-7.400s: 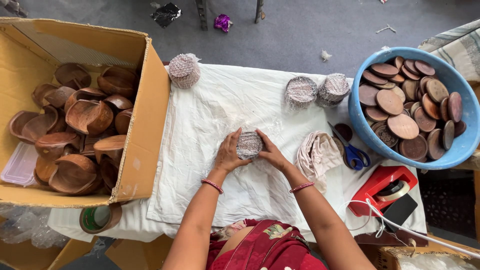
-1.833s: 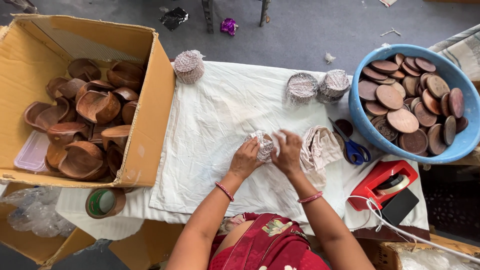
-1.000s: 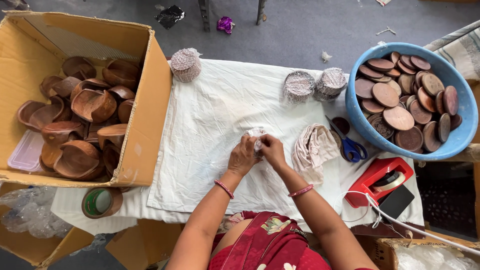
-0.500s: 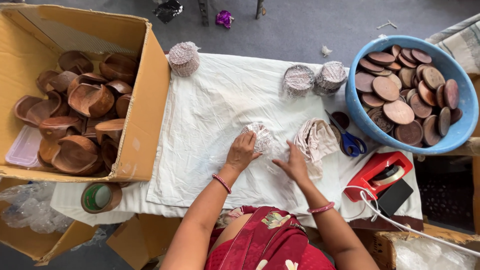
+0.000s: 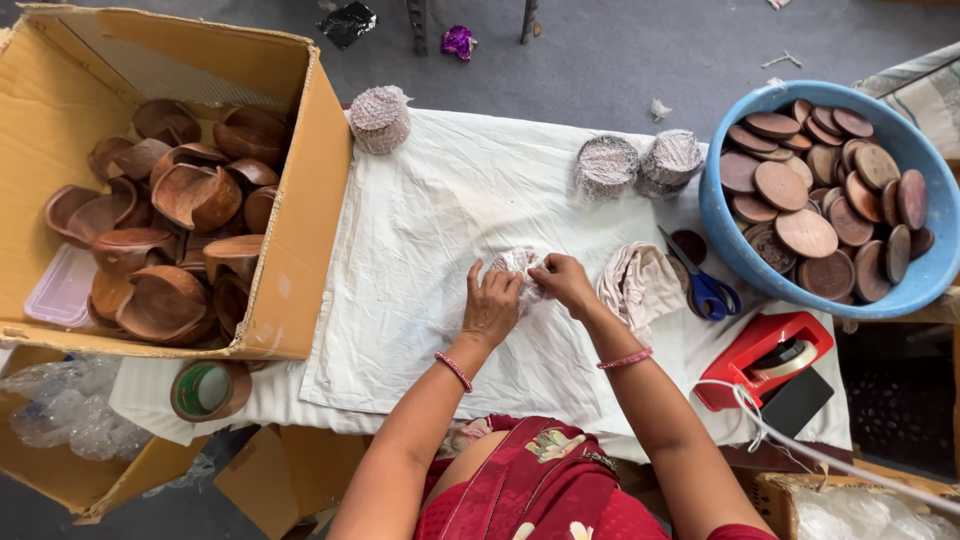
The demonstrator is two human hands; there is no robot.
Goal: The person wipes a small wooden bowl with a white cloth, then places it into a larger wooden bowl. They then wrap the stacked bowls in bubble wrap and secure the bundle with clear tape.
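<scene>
Head view shows the left hand (image 5: 490,305) and right hand (image 5: 562,283) both closed around a small paper-wrapped bundle (image 5: 518,265), held just above the white cloth (image 5: 420,250) near the middle of the desk. Right of the bundle lie a crumpled rag (image 5: 638,285), blue-handled scissors (image 5: 708,290) and a blue tub (image 5: 930,285) of wooden discs; left of it stands a cardboard box (image 5: 300,230) of wooden bowls.

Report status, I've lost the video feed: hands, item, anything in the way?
Both hands, left and right, closed on small white-wrapped bundle over white cloth. Crumpled beige rag just beside right hand.
</scene>
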